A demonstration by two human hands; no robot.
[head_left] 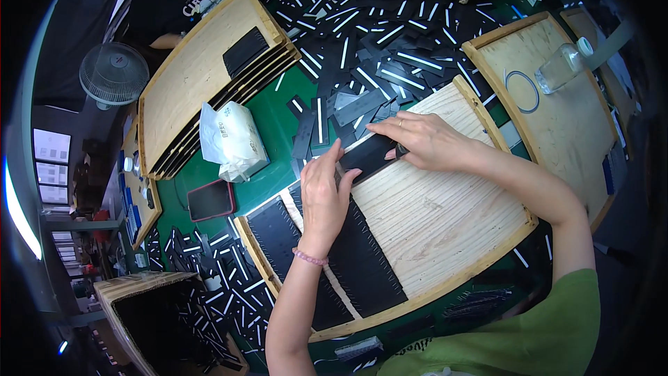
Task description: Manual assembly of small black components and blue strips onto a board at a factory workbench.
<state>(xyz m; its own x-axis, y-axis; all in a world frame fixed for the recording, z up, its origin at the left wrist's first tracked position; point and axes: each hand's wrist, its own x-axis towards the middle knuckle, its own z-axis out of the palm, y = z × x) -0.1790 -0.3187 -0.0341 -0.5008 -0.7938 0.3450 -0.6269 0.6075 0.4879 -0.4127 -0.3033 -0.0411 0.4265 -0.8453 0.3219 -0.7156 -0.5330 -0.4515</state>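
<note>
The right hand [424, 143] appears to grip a black strip [371, 159] along the far edge of the tray [445, 216]; the left hand [322, 191] meets its left end, whether pinching cannot be told. Uneven finger pressure could skew the strip, and loose pieces [407, 63] heaped just beyond that edge could snag beneath it.

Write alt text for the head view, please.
A person's left hand and right hand handle a black strip at a wooden tray holding black panels. White-striped black pieces, a tissue pack and a phone lie around it.
</note>
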